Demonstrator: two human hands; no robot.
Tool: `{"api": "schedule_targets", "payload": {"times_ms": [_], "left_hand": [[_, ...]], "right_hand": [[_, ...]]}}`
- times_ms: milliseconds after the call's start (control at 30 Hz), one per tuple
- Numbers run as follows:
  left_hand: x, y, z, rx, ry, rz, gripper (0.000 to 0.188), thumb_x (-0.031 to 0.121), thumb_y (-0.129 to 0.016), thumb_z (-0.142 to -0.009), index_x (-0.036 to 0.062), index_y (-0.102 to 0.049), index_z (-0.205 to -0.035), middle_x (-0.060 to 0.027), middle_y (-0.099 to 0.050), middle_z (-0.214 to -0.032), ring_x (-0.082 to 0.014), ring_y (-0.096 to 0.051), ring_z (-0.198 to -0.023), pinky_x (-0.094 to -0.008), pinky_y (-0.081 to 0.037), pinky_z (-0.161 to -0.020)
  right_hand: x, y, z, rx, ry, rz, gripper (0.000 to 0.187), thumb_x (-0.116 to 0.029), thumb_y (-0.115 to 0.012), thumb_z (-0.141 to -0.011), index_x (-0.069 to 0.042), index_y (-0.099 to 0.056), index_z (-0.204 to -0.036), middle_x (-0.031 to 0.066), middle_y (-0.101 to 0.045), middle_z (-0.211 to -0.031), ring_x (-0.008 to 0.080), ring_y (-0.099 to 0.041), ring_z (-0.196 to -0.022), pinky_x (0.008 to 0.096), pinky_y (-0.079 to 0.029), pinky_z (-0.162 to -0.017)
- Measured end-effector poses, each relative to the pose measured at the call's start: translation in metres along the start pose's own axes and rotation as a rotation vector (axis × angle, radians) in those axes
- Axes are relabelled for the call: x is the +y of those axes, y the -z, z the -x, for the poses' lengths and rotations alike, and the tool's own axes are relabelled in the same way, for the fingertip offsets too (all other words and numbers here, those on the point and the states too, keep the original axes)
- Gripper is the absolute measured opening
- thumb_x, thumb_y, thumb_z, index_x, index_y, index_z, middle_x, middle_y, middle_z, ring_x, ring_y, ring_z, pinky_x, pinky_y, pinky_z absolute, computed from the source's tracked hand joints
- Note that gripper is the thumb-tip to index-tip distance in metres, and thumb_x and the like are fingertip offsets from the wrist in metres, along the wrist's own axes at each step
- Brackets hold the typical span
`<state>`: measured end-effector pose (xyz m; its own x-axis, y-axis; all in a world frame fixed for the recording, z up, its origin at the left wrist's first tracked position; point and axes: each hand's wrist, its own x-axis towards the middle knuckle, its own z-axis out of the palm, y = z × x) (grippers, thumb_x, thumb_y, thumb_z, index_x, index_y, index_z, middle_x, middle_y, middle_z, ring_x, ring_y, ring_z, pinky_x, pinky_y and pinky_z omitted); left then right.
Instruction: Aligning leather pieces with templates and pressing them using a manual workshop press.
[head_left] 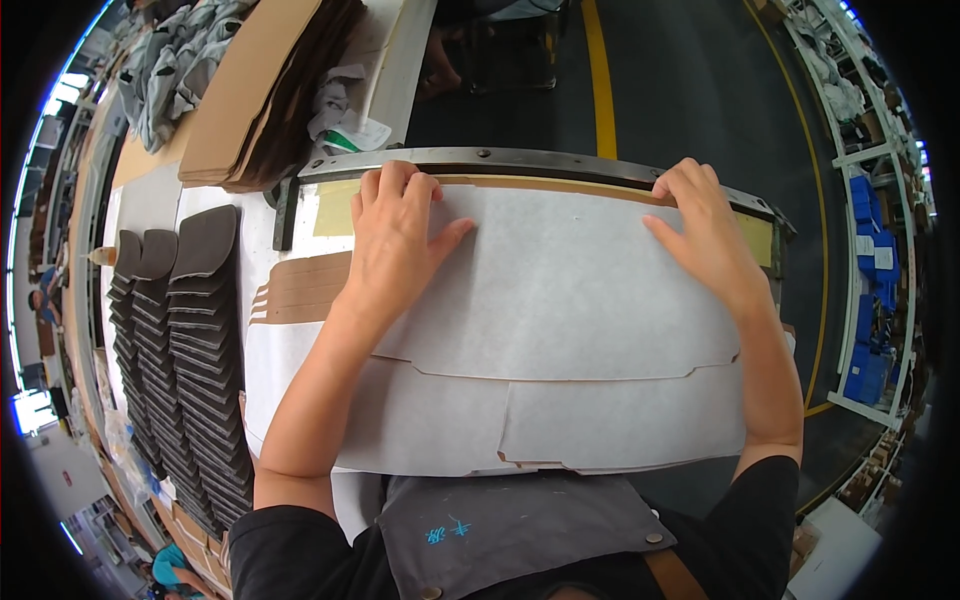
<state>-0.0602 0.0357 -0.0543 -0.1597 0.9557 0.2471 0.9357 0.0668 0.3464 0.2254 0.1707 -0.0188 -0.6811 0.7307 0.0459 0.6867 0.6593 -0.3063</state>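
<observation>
A large white sheet with a brown edge (570, 290) lies in front of me, its far edge along a metal bar (540, 160). My left hand (395, 235) rests on the sheet's far left part, fingers bent at that edge and thumb out on the white face. At the far right, my right hand (700, 235) takes a similar hold, its fingers curled at the edge beside the bar. Both hands appear to grip the sheet, though their fingertips are partly hidden. Nearer my body, another white sheet with a stepped brown edge (620, 415) shows below it.
Several rows of overlapping dark grey pieces (205, 330) lie at left. A brown slotted piece (300, 290) pokes out beside my left forearm. Stacked brown boards (250, 90) and crumpled grey cloth (180, 70) stand far left. Shelving with blue bins (872, 260) lines the right.
</observation>
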Motion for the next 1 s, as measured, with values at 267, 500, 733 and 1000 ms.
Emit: {"api": "schedule_targets", "payload": {"times_ms": [267, 500, 733, 1000], "left_hand": [[-0.010, -0.001, -0.018, 0.012, -0.197, 0.143, 0.033, 0.001, -0.074, -0.075, 0.0035, -0.067, -0.107, -0.0098, -0.058, -0.097, -0.0290, -0.054, -0.095, -0.0380, -0.046, -0.085], [-0.011, 0.009, -0.033, -0.028, -0.185, 0.170, 0.025, -0.003, -0.071, -0.076, 0.0019, -0.068, -0.100, -0.0103, -0.058, -0.095, -0.0278, -0.056, -0.092, -0.0369, -0.048, -0.083], [-0.015, 0.021, -0.048, -0.298, 0.039, 0.471, 0.016, 0.004, -0.071, -0.082, -0.0003, -0.070, -0.097, -0.0093, -0.067, -0.091, -0.0199, -0.065, -0.085, -0.0302, -0.051, -0.082], [-0.014, 0.025, -0.053, -0.390, 0.115, 0.485, 0.016, 0.011, -0.066, -0.087, -0.0027, -0.069, -0.096, -0.0088, -0.067, -0.087, -0.0128, -0.063, -0.081, -0.0271, -0.049, -0.078]], "right_hand": [[0.011, 0.002, -0.003, 0.010, -0.011, -0.240, 0.011, -0.002, -0.067, -0.081, -0.001, -0.060, -0.089, 0.0067, -0.059, -0.085, 0.0224, -0.054, -0.086, 0.0331, -0.042, -0.082], [0.010, 0.009, 0.001, 0.030, -0.053, -0.352, 0.008, -0.003, -0.066, -0.083, 0.001, -0.063, -0.089, 0.0053, -0.059, -0.084, 0.0174, -0.055, -0.086, 0.0315, -0.045, -0.073], [0.018, 0.008, 0.000, -0.040, -0.154, -0.432, 0.013, -0.008, -0.067, -0.085, 0.003, -0.065, -0.093, 0.0081, -0.064, -0.091, 0.0190, -0.060, -0.087, 0.0294, -0.047, -0.079], [0.031, 0.010, 0.004, -0.065, -0.147, -0.487, 0.017, -0.011, -0.067, -0.085, 0.002, -0.066, -0.096, 0.0086, -0.067, -0.093, 0.0185, -0.063, -0.090, 0.0318, -0.049, -0.081]]}}
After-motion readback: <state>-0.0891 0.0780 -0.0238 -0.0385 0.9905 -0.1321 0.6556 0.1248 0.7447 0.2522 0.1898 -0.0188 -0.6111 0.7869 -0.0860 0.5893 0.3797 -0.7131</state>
